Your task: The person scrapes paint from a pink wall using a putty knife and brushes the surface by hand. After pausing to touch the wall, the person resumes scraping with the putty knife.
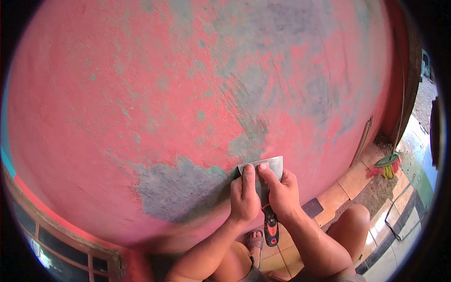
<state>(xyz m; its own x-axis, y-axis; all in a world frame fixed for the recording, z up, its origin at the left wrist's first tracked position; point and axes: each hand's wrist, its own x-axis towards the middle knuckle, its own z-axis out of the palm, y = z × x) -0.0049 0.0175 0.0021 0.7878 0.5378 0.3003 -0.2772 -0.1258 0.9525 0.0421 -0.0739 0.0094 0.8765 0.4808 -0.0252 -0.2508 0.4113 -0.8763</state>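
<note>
Both my hands grip one putty knife (274, 165), its wide metal blade up against the wall (178, 117). My left hand (244, 195) is closed on the blade's left side, thumb pressed flat on the metal. On the right side my right hand (283, 191) is wrapped round it, with its thumb also on the blade. The black and red handle (271, 228) hangs down below my hands. The wall's pink paint is patchy, with a large bare grey area (181, 188) left of the blade and more grey above it.
A broom (387, 164) with green, red and yellow bristles leans at the right by a doorway. Thin sticks (361, 141) rest against the wall. Dirt (376, 192) lies on the floor tiles (340, 190). A wooden window frame (61, 246) is at lower left. My knee (352, 223) is bent at right.
</note>
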